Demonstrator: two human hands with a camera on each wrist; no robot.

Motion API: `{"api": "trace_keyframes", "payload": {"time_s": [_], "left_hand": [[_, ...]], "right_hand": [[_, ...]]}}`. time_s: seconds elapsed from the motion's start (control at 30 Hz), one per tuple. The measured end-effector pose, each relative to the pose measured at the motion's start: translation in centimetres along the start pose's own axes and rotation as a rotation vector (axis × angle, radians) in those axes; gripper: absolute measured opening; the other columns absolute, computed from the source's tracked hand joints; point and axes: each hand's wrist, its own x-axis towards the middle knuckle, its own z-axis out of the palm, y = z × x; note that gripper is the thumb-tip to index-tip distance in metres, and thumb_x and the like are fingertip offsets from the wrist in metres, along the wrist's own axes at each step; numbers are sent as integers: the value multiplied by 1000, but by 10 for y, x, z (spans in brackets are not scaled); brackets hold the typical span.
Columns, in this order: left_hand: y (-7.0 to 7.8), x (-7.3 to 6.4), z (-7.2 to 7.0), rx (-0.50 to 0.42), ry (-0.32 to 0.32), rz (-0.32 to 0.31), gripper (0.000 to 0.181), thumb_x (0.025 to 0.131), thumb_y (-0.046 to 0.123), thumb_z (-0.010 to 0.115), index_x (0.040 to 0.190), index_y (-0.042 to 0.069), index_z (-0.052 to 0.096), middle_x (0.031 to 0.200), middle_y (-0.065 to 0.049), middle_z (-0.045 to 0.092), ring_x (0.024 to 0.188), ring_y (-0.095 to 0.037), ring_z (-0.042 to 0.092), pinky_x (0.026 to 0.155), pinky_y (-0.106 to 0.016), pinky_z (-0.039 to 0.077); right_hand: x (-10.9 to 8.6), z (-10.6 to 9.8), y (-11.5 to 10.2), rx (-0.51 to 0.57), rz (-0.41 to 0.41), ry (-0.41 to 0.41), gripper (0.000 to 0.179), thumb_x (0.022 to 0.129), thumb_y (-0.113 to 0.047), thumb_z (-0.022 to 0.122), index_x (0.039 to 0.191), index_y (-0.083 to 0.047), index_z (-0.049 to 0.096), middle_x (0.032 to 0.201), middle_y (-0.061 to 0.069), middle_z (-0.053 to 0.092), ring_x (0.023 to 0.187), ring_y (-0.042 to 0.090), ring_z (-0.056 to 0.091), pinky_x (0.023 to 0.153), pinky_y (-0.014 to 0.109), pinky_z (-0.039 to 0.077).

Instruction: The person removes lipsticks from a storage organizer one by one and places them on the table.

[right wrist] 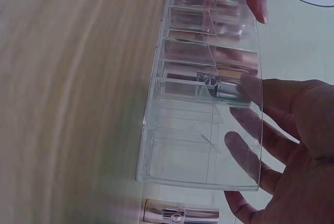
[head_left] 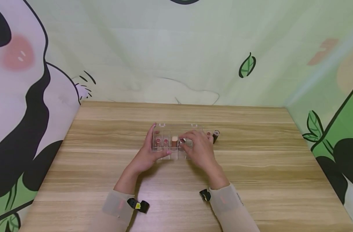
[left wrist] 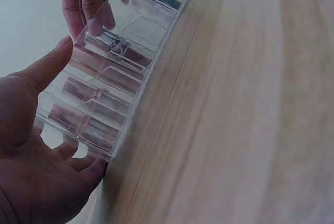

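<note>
Wooden table (head_left: 101, 167); clear divided box (head_left: 173, 156) on it, near the middle; left hand (head_left: 145, 154) clasps the box's left end, thumb on the near face; right hand (head_left: 200, 149) at the other half, thumb and finger pinching a silver-ended tube (head_left: 182, 140) in the fourth compartment from the left. Next to that, a brown tube (head_left: 174, 142) in the third; two reddish-ended tubes (head_left: 166, 142) in the first two. From the head, a dark tube (head_left: 216, 136) shows just beyond the box's right end, tilted, another reddish end beside it; the wrist views, looking through the clear wall, give what the head view cannot: a dark emblem band around the pinched tube; left wrist also catches the left fingers behind the box.
</note>
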Motion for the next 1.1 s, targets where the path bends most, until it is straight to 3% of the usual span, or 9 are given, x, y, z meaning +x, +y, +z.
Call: {"api": "trace_keyframes", "payload": {"time_s": [0.17, 0.47, 1.1], "left_hand": [[0, 0, 0, 0, 2, 2, 120, 90, 27, 89, 169, 47, 2, 175, -15, 18, 158, -44, 24, 126, -66, 19], [0, -2, 1, 7, 3, -5, 121, 90, 27, 89, 169, 46, -1, 177, -16, 11, 161, -44, 17, 127, -67, 15], [2, -3, 0, 24, 7, -9, 121, 91, 28, 88, 169, 47, -2, 177, -15, 14, 160, -46, 17, 126, -70, 12]], "right_hand": [[0, 0, -1, 2, 18, 0, 20, 96, -21, 83, 116, -24, 82, 123, 0, 77, 119, 29, 66, 98, 57, 34], [0, 0, -1, 16, 21, -6, 24, 96, -19, 82, 121, -19, 81, 123, 2, 78, 118, 28, 71, 105, 59, 33], [1, 0, 0, 41, 48, -3, 25, 94, -18, 84, 118, -17, 83, 123, 3, 77, 113, 28, 72, 99, 54, 34]]}}
